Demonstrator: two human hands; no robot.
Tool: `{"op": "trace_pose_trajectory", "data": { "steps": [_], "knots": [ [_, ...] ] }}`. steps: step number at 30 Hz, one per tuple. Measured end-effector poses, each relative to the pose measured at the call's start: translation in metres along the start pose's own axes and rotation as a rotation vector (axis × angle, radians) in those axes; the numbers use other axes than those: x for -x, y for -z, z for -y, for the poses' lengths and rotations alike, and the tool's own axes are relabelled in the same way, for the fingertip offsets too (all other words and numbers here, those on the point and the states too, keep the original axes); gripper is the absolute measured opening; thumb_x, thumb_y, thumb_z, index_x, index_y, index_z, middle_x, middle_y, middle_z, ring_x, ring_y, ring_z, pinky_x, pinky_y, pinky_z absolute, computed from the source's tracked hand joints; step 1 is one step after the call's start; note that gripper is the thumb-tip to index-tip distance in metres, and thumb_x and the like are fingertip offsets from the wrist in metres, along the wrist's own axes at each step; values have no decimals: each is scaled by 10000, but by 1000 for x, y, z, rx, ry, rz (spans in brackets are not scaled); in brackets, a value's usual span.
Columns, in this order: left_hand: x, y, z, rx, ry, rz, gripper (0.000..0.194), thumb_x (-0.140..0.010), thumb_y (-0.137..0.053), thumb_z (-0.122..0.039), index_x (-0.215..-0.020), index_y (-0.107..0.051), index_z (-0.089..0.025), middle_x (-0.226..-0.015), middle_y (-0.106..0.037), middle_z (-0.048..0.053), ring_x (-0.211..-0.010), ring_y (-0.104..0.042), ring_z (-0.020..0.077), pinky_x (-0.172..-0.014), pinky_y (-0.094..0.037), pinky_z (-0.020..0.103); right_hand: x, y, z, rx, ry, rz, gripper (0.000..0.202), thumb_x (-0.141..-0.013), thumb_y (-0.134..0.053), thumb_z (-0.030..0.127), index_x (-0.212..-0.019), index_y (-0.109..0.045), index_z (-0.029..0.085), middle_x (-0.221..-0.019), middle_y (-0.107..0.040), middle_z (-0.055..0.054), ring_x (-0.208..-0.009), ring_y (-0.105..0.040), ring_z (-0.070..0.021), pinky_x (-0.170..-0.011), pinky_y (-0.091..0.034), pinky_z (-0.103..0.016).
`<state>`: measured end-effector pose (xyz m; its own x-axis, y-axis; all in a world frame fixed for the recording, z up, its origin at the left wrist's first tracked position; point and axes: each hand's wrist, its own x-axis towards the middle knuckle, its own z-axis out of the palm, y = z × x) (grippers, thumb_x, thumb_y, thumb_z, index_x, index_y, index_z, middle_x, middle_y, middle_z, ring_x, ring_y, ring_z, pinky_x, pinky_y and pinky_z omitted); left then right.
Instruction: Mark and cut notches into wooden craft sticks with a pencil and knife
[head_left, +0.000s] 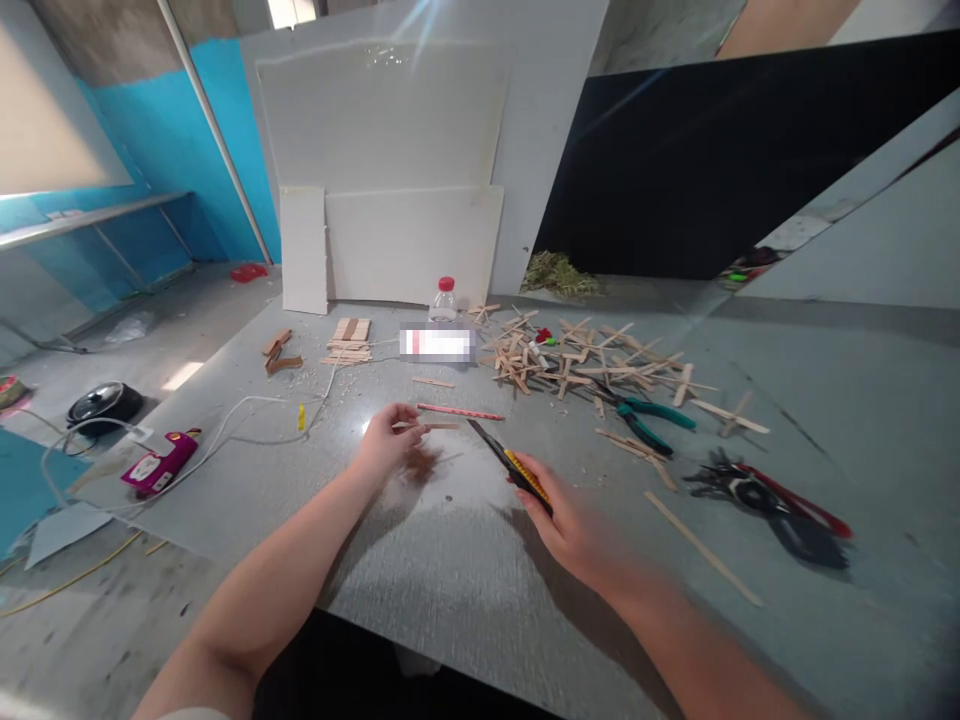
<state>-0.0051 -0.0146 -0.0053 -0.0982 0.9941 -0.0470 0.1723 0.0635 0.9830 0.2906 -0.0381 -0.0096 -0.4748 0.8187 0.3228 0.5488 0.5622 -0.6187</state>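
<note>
My left hand [391, 437] pinches one end of a short wooden craft stick [444, 427] just over the grey table [420, 580]. In my right hand [553, 508] is a black and yellow utility knife [527, 476], its blade extended and angled up and left toward the stick's free end. The blade tip and the stick look close together; whether they touch I cannot tell. Right behind the stick lies a thin red patterned strip [461, 411], perhaps a pencil. Another small stick piece [433, 382] lies beyond it.
A heap of crossed craft sticks [592, 355] spreads at the back right, with green-handled pliers [652, 420] in front. A red-handled punch plier [780, 510] lies farther right. Bundled sticks [351, 335], a red-capped bottle [445, 300] and a purple glue gun [161, 463] with its cable are behind and left.
</note>
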Motion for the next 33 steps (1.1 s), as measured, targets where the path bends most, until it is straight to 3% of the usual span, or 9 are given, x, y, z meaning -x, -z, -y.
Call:
{"op": "trace_pose_trajectory", "data": {
  "steps": [5,13,18,24,29,33],
  "knots": [
    [2,3,-7,66,-11,-24,351,-974,-634,-365,-1251,-595,-153,-1208,-638,89,-1022,-660,206,-879,-587,409,1,-5,-2,29,42,5,457,-1014,-451,359,-1464,-462,280,-1292,-699,-116,-1117,-712,-259,-922,-589,-415],
    [-1,0,-3,14,4,8,340,-977,-628,-365,-1240,-602,-152,-1195,-644,88,-1013,-661,203,-874,-588,405,-2,-2,7,39,70,32,397,-1004,-465,329,-1395,-523,287,-1225,-735,-84,-1063,-732,-244,-860,-612,-390],
    [-5,-4,10,-35,98,72,363,-978,-625,-375,-1267,-593,-157,-1249,-626,99,-1068,-650,221,-909,-578,431,-3,0,10,51,59,44,365,-990,-481,327,-1345,-552,284,-1181,-749,-78,-1001,-747,-244,-808,-616,-375],
    [-7,-6,16,-129,200,169,359,-978,-625,-376,-1262,-597,-158,-1253,-626,100,-1074,-648,222,-913,-577,433,-2,14,15,73,41,100,322,-987,-506,339,-1296,-583,286,-1030,-780,-51,-754,-755,-219,-641,-596,-324],
    [-8,-6,13,-198,194,202,346,-978,-626,-374,-1246,-606,-156,-1240,-632,97,-1066,-650,218,-914,-576,430,1,15,17,76,70,134,329,-983,-516,312,-1296,-616,308,-1173,-761,-32,-955,-760,-221,-796,-618,-339],
    [-8,-7,11,-226,164,212,325,-978,-626,-371,-1221,-617,-155,-1214,-643,91,-1045,-655,209,-904,-578,420,3,9,16,87,71,136,351,-974,-515,294,-1306,-629,297,-1178,-759,-46,-974,-759,-233,-812,-630,-363]
  ]
}}
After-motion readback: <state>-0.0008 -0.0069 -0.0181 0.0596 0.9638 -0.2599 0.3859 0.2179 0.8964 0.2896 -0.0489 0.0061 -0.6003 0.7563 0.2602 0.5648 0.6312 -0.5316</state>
